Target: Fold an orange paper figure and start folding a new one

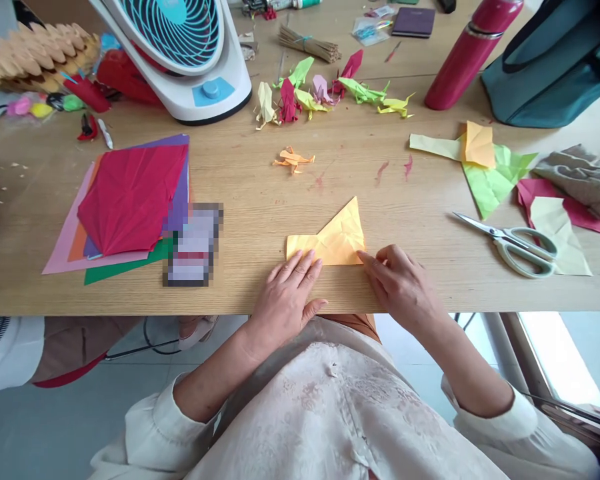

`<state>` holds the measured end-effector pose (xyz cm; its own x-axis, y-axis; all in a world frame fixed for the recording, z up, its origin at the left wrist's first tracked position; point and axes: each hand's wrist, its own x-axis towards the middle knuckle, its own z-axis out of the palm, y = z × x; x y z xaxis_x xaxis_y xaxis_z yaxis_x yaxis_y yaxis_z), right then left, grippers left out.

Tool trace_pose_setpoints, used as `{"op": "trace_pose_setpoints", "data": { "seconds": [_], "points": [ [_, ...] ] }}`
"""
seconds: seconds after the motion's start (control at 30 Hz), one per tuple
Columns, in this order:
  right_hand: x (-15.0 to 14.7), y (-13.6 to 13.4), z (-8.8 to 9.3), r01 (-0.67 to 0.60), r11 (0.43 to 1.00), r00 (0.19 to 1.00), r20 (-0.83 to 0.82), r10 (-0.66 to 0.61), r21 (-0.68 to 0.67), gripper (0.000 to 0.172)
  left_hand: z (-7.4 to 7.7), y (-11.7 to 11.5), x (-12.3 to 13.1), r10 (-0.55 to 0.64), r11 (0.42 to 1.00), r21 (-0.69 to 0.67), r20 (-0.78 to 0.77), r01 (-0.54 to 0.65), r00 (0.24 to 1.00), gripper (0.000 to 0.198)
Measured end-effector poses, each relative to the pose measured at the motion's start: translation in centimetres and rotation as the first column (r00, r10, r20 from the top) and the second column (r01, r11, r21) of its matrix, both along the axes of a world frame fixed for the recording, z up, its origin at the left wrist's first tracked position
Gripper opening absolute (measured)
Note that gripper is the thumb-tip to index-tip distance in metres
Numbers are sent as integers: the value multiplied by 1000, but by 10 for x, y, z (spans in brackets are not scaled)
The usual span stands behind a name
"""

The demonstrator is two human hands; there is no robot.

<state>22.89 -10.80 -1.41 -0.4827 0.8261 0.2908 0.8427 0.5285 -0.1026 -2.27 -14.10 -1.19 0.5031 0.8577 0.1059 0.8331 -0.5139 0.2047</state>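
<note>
A folded sheet of yellow-orange origami paper (pixel 341 235) lies near the table's front edge, with one point rising at its upper right. My left hand (pixel 291 290) rests flat on its lower left part, fingers stretched out and holding nothing. At the paper's lower right corner is my right hand (pixel 400 283), its fingers curled and the index fingertip touching the corner in what looks like a pinch. The thumb is mostly hidden. Beyond the paper sits a small orange origami figure (pixel 293 160).
Stacked coloured paper (pixel 135 200) and a blurred-out phone-like object (pixel 194 245) lie left; scissors (pixel 525 248) and paper scraps (pixel 500 173) lie right. Behind stand a fan (pixel 215 93), several folded paper figures (pixel 313 100), a red bottle (pixel 463 67) and a teal bag (pixel 545 87). Another person sits left.
</note>
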Motion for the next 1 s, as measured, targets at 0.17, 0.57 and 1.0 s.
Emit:
{"op": "trace_pose_setpoints", "data": {
  "seconds": [0.17, 0.57, 1.0],
  "points": [
    [0, 23, 3, -110, 993, 992, 71, 107, 40, 28, 2, 14, -7, 13, 1000, 27, 108, -16, 994, 40],
    [-1, 43, 14, -260, 964, 965, 15, 261, -57, 28, 2, 51, -18, -174, 957, 225, -59, 183, 983, 25],
    [-19, 64, 32, -343, 939, 935, -86, 345, 35, 31, 8, 53, -20, -41, 934, 355, -24, 47, 999, 15]
  ]
}}
